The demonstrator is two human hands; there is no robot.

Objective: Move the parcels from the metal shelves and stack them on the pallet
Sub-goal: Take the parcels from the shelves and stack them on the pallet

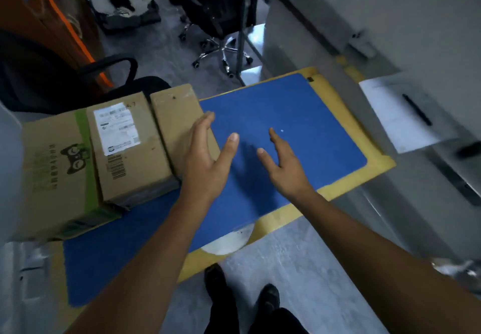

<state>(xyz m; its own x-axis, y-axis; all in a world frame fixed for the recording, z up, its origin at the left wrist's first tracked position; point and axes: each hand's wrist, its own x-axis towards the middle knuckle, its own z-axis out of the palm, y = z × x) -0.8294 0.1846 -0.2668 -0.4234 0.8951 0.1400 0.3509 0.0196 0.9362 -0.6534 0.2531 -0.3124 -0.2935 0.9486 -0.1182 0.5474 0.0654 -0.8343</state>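
parcels (130, 148): three cardboard boxes in a row on the left part of the pallet (299, 125); printed box (57, 167) far left, labelled box (145, 125) in the middle, plain box (177, 117) on the right, each just beside the next.
pallet: blue top with a yellow rim, lying on the floor.
left hand (205, 162): fingers (208, 120) straight and spread, gripping nothing; over the plain box's right edge, contact can't be told.
right hand (283, 167): fingers (274, 137) loose and spread, holding nothing; over the blue top, apart from the boxes.
step: likely between parcels, with three boxes placed and both hands free.
next: likely fetch another parcel from the shelves with both hands; set it beside the plain box or on top, edges flush.
shelves: not clearly in view.
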